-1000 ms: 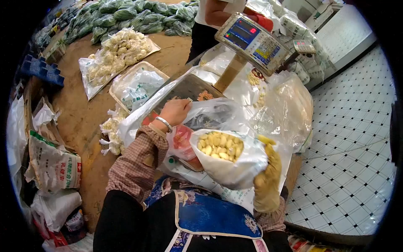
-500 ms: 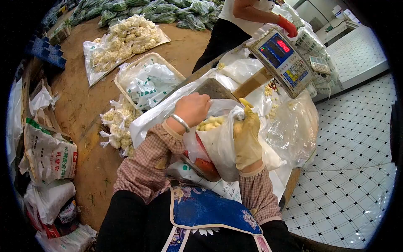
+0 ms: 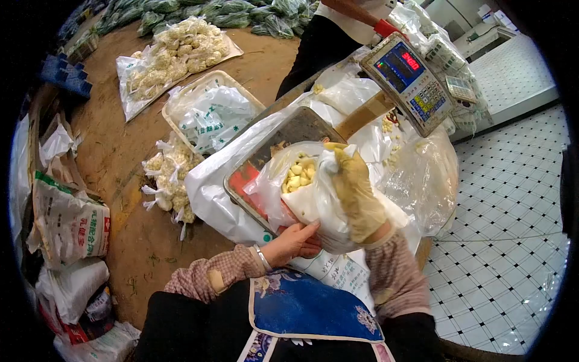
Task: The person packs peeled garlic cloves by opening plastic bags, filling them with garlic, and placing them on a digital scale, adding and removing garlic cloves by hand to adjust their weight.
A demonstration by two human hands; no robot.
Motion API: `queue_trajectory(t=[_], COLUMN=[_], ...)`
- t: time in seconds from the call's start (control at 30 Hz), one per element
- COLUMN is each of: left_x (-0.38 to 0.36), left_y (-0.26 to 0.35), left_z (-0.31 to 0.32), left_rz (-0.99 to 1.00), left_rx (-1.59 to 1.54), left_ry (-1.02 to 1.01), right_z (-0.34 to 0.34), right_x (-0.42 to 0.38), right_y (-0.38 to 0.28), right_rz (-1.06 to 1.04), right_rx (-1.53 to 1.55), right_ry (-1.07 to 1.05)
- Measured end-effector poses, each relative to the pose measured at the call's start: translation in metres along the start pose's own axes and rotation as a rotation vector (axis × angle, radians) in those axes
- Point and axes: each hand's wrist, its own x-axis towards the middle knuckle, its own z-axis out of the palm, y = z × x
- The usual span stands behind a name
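Note:
A white plastic bag (image 3: 329,208) of peeled garlic cloves (image 3: 300,174) rests on the metal pan of a weighing scale (image 3: 250,158), its mouth open toward the left. My right hand (image 3: 356,190), in a yellowish rubber glove, is closed on the bag's gathered rim at the right. My left hand (image 3: 292,242), bare with a silver bangle at the wrist, is at the bag's near lower side. Its fingers are curled and the thumb presses against the plastic; the fingertips are partly hidden. Red shows on the pan beneath the bag's left side.
The scale's display (image 3: 405,75) stands on a post at the back right. Behind it works a person with a red glove (image 3: 386,28). A crate (image 3: 229,78) holds plastic bags. Bagged pale produce (image 3: 181,57) lies on the floor; loose cloves (image 3: 392,142) lie right of the post.
My left hand has moved from the bag's far left rim down to its near side, uncovering the scale pan. My right hand has turned over the rim. The display's red digits differ.

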Motion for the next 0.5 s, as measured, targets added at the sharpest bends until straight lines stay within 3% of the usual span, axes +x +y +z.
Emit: queue_trajectory(t=[0.07,0.13,0.2,0.27,0.3,0.37,0.4,0.47,0.5], left_x=[0.001,0.003,0.009,0.018,0.021,0.026,0.029,0.034,0.035], left_y=[-0.006,-0.008,-0.014,-0.023,-0.026,-0.030,-0.032,-0.033,-0.034], left_z=[0.002,0.006,0.008,0.005,0.005,0.005,0.003,-0.001,0.001], left_rz=[0.035,0.038,0.043,0.194,0.200,0.379,0.386,0.418,0.426], left_rx=[0.062,0.093,0.121,0.166,0.157,0.242,0.233,0.307,0.298], left_ry=[0.008,0.045,0.084,0.251,0.262,0.293,0.308,0.316,0.332], right_z=[-0.007,0.001,0.000,0.001,-0.001,-0.005,-0.003,-0.001,-0.021], right_x=[-0.005,-0.015,-0.019,-0.020,-0.019,-0.015,-0.015,-0.018,-0.010], right_y=[-0.015,-0.038,-0.048,-0.055,-0.057,-0.063,-0.066,-0.074,-0.070], right_rz=[0.207,0.211,0.188,0.101,0.104,-0.312,-0.315,-0.371,-0.439], right_rx=[-0.076,-0.778,-0.875,-1.173,-1.173,-1.574,-1.569,-2.009,-1.977], right_ry=[-0.155,-0.204,-0.275,-0.371,-0.387,-0.703,-0.723,-0.766,-0.802])
